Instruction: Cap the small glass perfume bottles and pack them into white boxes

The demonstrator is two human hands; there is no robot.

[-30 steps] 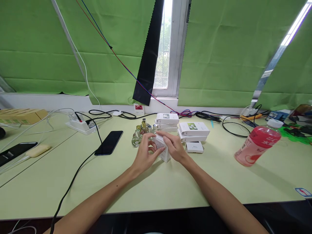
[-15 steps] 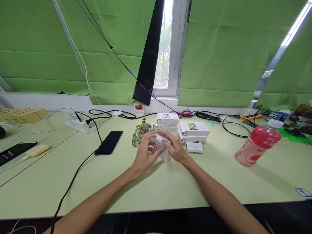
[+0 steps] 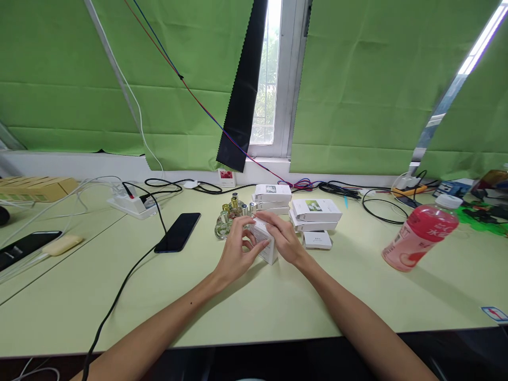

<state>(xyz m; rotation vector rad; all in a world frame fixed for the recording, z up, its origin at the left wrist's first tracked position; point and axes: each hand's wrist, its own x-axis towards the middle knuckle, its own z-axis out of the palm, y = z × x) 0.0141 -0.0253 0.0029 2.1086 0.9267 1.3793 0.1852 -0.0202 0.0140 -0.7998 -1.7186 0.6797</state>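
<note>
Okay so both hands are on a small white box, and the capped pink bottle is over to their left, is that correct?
Not quite: the capped pink bottle is to their right, as the head view shows. The left hand and right hand are indeed both on the small white box.

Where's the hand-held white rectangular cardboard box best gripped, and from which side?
Probably by opposite walls of the white rectangular cardboard box, approached from the left: its flat faces suit an opposed pinch, and the right hand covers part of its upper right.
</note>
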